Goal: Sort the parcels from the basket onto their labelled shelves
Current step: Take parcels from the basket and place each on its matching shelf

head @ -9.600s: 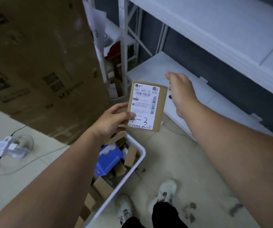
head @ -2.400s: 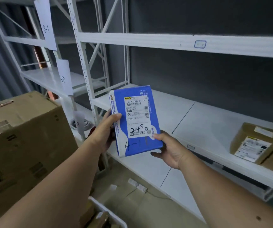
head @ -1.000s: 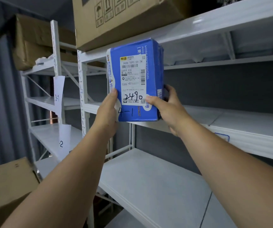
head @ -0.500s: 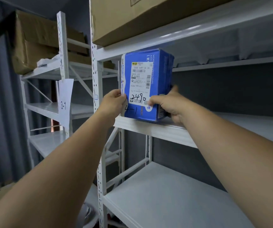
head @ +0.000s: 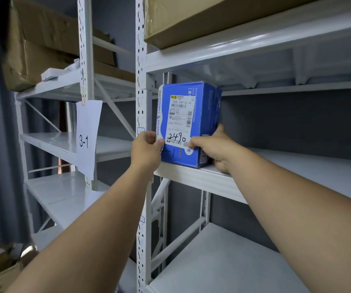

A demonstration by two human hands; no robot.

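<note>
I am gripping the blue parcel [head: 188, 123] upright at the shelf's [head: 202, 178] front left corner, left hand [head: 146, 152] and right hand [head: 214, 148] fingers clamped on it.

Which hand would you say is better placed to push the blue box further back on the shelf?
Probably the left hand: it sits on the blue box's front edge, while the right hand wraps the side.
</note>
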